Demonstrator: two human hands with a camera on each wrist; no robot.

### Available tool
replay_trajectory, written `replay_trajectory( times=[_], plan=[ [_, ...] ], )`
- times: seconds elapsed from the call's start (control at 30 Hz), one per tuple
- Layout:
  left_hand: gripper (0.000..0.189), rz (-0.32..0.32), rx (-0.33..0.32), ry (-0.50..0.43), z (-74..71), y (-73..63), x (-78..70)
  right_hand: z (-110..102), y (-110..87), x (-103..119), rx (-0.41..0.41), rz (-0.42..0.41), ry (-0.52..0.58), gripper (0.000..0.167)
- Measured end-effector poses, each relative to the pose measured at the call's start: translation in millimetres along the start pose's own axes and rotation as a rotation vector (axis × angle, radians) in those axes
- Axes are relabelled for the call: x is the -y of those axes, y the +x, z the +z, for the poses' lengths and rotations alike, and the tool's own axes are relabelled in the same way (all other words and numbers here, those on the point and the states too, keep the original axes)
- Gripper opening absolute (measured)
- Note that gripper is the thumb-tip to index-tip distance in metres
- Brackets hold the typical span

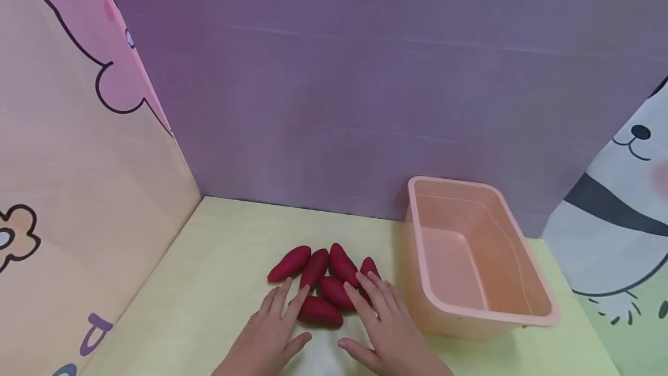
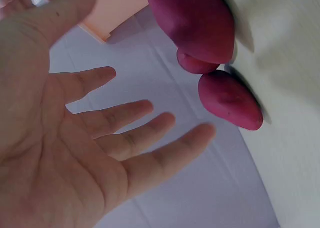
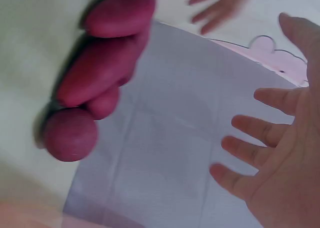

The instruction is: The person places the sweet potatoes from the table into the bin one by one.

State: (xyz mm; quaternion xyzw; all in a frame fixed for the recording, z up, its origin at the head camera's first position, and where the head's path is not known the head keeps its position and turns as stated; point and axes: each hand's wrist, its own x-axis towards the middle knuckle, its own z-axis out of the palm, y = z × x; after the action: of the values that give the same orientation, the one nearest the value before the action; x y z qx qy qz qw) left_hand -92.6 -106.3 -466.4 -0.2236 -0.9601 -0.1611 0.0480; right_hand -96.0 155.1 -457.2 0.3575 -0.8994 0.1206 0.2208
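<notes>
Several dark red sweet potatoes (image 1: 320, 311) lie in a loose cluster on the pale yellow tabletop. My left hand (image 1: 268, 326) hovers at the cluster's near left side, fingers spread and holding nothing. On the near right, my right hand (image 1: 388, 329) is likewise spread, partly hiding the rightmost sweet potato (image 1: 369, 266). The left wrist view shows a gap between the left fingers and the nearest sweet potato (image 2: 230, 100). A similar gap separates the right hand (image 3: 280, 173) from a sweet potato (image 3: 71, 134) in the right wrist view.
A peach plastic bin (image 1: 425, 248) stands right of the sweet potatoes, with bare floor visible inside. A purple wall (image 1: 334, 103) closes the back. Cartoon-printed panels rise on the left (image 1: 94, 179) and right (image 1: 621, 219).
</notes>
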Motion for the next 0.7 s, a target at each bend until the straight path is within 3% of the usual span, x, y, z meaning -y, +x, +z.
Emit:
replay_trajectory(
  times=[0.13,0.3,0.4,0.57,0.7],
  plan=[
    [0.07,-0.015,0.013,-0.077,1.5,1.8,2.3,-20.0,2.2,-1.7,-0.102,-0.081,0.079,0.069],
    [0.062,-0.053,-0.025,-0.121,4.9,3.0,6.8,-48.6,1.8,-8.4,-0.175,-0.093,0.123,0.061],
    [0.06,-0.066,-0.042,-0.135,6.7,5.2,8.7,-62.7,-1.8,-17.1,-0.206,-0.052,0.133,0.059],
    [0.055,-0.074,-0.067,-0.146,9.1,9.6,11.1,-86.6,-15.4,-35.8,-0.18,0.084,0.154,0.054],
    [0.05,-0.043,-0.138,-0.145,11.3,9.8,16.9,-104.2,-28.7,-51.8,-0.171,0.202,0.125,0.058]
  ],
)
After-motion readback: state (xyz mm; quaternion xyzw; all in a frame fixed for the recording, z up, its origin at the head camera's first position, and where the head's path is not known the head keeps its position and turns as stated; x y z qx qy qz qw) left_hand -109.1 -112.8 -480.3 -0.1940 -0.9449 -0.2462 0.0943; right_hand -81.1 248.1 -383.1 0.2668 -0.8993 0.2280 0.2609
